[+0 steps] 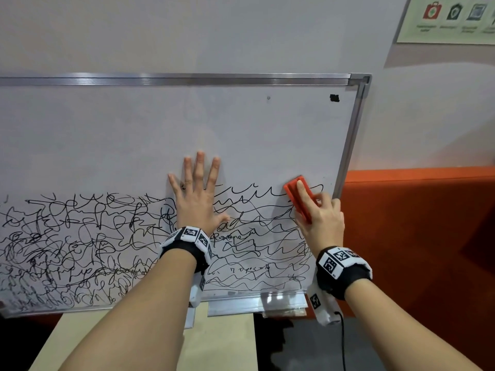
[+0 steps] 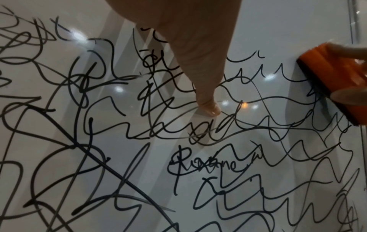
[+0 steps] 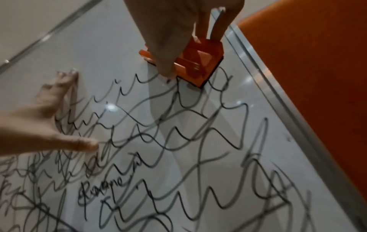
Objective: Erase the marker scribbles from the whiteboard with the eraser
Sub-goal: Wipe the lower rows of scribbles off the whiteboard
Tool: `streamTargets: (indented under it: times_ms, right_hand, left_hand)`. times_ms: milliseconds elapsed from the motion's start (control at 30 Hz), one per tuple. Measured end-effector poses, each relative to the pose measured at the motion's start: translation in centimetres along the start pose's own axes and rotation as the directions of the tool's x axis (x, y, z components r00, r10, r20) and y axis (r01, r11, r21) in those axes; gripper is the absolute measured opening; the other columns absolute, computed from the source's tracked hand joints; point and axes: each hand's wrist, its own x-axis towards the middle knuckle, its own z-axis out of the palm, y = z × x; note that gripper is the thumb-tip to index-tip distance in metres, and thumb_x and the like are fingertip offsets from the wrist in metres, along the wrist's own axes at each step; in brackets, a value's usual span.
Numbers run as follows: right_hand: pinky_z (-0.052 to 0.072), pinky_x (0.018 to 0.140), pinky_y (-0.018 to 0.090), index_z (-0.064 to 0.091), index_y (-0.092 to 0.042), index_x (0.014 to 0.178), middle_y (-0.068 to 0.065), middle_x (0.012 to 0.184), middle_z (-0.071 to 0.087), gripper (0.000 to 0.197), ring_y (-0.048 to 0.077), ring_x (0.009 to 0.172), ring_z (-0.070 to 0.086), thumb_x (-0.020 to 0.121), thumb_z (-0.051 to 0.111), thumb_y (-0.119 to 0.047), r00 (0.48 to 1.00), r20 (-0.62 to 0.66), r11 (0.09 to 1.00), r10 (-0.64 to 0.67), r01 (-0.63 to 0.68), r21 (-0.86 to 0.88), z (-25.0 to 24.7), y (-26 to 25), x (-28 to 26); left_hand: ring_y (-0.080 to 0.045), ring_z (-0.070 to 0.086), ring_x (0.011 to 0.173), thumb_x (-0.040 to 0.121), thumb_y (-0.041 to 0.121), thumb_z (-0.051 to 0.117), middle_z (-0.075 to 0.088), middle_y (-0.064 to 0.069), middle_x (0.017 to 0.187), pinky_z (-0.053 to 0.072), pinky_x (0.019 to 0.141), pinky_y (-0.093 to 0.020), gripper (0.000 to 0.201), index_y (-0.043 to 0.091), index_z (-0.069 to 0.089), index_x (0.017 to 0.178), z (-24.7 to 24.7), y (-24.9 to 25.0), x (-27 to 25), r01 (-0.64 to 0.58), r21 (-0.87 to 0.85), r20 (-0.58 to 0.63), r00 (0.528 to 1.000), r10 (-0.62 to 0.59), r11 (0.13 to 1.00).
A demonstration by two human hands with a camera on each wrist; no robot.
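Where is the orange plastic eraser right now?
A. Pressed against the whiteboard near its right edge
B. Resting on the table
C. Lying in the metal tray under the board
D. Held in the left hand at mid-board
A: the right hand holds the orange plastic eraser against the white metal-framed whiteboard, on the top scribbles by the right frame.

Among the black scribbles (image 2: pixel 123 119) on the whiteboard (image 1: pixel 241 124) one handwritten word can be made out — it looks like "Roxane" (image 2: pixel 208 166), partly overwritten. A poster (image 1: pixel 452 20) on the wall carries icons with captions — too blurred to read. The wristbands (image 1: pixel 191 234) bear black-and-white square code markers.
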Motion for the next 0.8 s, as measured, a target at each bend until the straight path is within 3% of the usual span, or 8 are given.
streamTargets:
  times_ms: [233, 367, 433, 500, 633, 800]
  right_hand:
    - [0.04, 0.062, 0.035, 0.04, -0.039, 0.148, 0.005, 0.108, 0.054, 0.087, 0.028, 0.082, 0.045, 0.075, 0.084, -0.026, 0.999, 0.037, 0.998, 0.027, -0.025, -0.054, 0.1, -0.4, -1.6]
    - [0.047, 0.063, 0.041, 0.04, -0.037, 0.149, 0.009, 0.109, 0.053, 0.086, 0.032, 0.084, 0.047, 0.075, 0.082, -0.028, 0.996, -0.011, 0.995, 0.091, -0.092, -0.031, -0.4, -0.1, -0.4]
    - [0.047, 0.064, 0.041, 0.039, -0.037, 0.15, 0.008, 0.11, 0.053, 0.088, 0.031, 0.084, 0.046, 0.074, 0.083, -0.028, 0.998, 0.005, 0.996, 0.065, -0.064, -0.059, -0.6, 0.6, -0.6]
    - [0.047, 0.064, 0.041, 0.038, -0.039, 0.15, 0.008, 0.11, 0.052, 0.087, 0.03, 0.084, 0.045, 0.076, 0.082, -0.028, 0.998, 0.019, 0.996, 0.067, -0.066, -0.062, -0.8, 1.6, -0.9]
    - [0.051, 0.067, 0.046, 0.039, -0.037, 0.15, 0.01, 0.11, 0.051, 0.075, 0.033, 0.088, 0.045, 0.083, 0.074, -0.029, 0.967, -0.027, 0.966, 0.254, -0.252, 0.052, -0.7, 1.9, -0.4]
    - [0.051, 0.068, 0.045, 0.04, -0.04, 0.149, 0.007, 0.11, 0.052, 0.075, 0.031, 0.087, 0.044, 0.083, 0.075, -0.03, 0.977, 0.017, 0.977, 0.213, -0.214, 0.023, -0.9, 3.0, -1.9]
  left_hand:
    - [-0.036, -0.016, 0.152, 0.044, 0.071, 0.086, -0.017, -0.011, 0.166, 0.004, 0.115, -0.072, 0.159, 0.026, -0.016, 0.158, 0.0, 0.1, 0.0, 0.0, -0.016, -0.011, 1.0, 0.0, 1.0]
    - [-0.036, -0.017, 0.152, 0.044, 0.072, 0.085, -0.02, -0.01, 0.165, 0.004, 0.116, -0.072, 0.16, 0.026, -0.018, 0.157, 0.0, 0.2, -0.1, 0.011, -0.005, -0.001, 1.0, -0.011, 1.0]
    - [-0.036, -0.017, 0.152, 0.044, 0.073, 0.084, -0.02, -0.011, 0.165, 0.004, 0.116, -0.071, 0.16, 0.026, -0.019, 0.157, -0.1, 0.2, -0.1, 0.007, -0.007, 0.0, 1.0, -0.007, 1.0]
    - [-0.036, -0.017, 0.152, 0.044, 0.072, 0.085, -0.019, -0.01, 0.166, 0.004, 0.116, -0.072, 0.16, 0.027, -0.019, 0.157, -0.1, 0.2, -0.2, 0.008, -0.016, -0.003, 1.0, -0.008, 1.0]
    - [-0.036, -0.017, 0.152, 0.044, 0.071, 0.085, -0.019, -0.01, 0.165, 0.005, 0.116, -0.072, 0.16, 0.026, -0.019, 0.157, -0.2, 0.2, -0.2, 0.017, -0.014, 0.005, 1.0, -0.017, 1.0]
    - [-0.036, -0.018, 0.152, 0.045, 0.071, 0.085, -0.02, -0.01, 0.165, 0.005, 0.116, -0.071, 0.16, 0.027, -0.021, 0.156, -0.2, 0.4, -0.2, 0.02, -0.021, 0.003, 1.0, -0.02, 1.0]
